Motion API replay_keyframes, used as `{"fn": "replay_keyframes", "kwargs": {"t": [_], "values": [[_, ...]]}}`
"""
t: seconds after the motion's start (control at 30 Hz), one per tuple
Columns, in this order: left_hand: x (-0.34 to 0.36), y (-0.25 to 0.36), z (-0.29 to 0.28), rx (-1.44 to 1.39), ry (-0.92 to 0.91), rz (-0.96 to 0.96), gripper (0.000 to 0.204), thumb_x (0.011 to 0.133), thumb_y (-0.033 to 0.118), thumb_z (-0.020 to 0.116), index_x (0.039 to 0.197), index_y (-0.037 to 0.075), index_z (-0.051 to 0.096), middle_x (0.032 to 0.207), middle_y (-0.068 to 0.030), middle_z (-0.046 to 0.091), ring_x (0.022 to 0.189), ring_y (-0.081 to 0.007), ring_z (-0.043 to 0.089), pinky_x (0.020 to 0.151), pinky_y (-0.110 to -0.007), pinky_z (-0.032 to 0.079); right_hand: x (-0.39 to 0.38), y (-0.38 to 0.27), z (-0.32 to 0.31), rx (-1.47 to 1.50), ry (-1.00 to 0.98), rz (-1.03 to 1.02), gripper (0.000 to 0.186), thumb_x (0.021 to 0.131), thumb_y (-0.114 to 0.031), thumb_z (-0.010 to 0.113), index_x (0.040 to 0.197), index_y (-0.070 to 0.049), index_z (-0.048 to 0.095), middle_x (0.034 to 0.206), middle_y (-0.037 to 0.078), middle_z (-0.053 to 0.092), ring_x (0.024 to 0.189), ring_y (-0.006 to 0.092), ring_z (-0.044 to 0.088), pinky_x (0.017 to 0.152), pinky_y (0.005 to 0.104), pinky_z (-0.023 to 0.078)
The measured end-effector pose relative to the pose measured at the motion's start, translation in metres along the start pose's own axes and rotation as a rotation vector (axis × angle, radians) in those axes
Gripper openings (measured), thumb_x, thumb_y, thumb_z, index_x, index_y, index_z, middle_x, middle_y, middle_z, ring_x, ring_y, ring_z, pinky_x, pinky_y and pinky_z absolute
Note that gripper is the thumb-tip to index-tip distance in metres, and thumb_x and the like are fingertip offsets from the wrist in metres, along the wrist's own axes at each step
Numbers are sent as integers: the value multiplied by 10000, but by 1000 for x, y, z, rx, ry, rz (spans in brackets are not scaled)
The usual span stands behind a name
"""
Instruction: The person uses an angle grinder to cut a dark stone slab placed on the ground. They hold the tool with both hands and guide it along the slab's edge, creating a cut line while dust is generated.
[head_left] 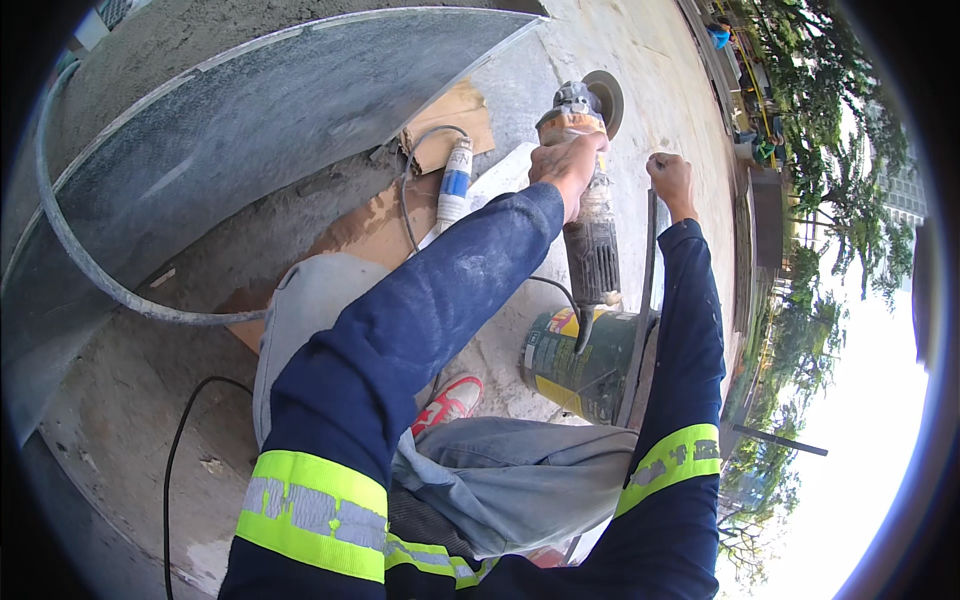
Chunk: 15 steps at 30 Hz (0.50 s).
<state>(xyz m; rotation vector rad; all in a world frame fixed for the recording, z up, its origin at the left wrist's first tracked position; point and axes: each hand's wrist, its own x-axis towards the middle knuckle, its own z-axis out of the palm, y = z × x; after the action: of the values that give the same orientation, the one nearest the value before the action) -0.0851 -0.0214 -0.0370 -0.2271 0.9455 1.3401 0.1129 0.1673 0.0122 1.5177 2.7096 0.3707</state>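
Note:
My left hand (567, 170) is wrapped round the front of a dusty angle grinder (592, 240). The grinder's head and round disc (609, 102) point away from me, and its body slants back toward a bucket. My right hand (672, 182) is closed in a fist to the right of the grinder, apart from it; whatever its fingers hold, if anything, is hidden. Just below that fist runs a long narrow bar (640, 365), beside my right sleeve. A dark green bucket (560, 352) with yellow markings stands under the grinder's rear end, where the cord comes out.
A blue-and-white cylindrical connector (455, 185) on a cable lies near cardboard (465, 115). At left stands a large curved metal sheet (250, 110), with a grey hose (95, 265) in front. A black cable (178, 440) trails on the concrete floor. Trees and distant people are at right.

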Motion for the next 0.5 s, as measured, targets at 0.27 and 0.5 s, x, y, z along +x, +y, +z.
{"fn": "replay_keyframes", "kwargs": {"t": [0.27,0.5], "values": [[-15,6,-6,71,16,22,732,617,244,744,1180,-104,431,999,-184,583,804,-261,642,735,-417,538,-7,50,1,417,-26,135,351,923,-348,551,1037,-51,699,963,165,696,942,240,659,849,318,474],[-1,1,-10,38,76,54,715,590,256,750,1159,-88,488,1047,-180,608,809,-258,665,754,-374,553,-10,41,-9,587,-355,265,431,940,-403,509,1282,-151,579,1295,99,546,1262,237,426,1003,519,330]]}}
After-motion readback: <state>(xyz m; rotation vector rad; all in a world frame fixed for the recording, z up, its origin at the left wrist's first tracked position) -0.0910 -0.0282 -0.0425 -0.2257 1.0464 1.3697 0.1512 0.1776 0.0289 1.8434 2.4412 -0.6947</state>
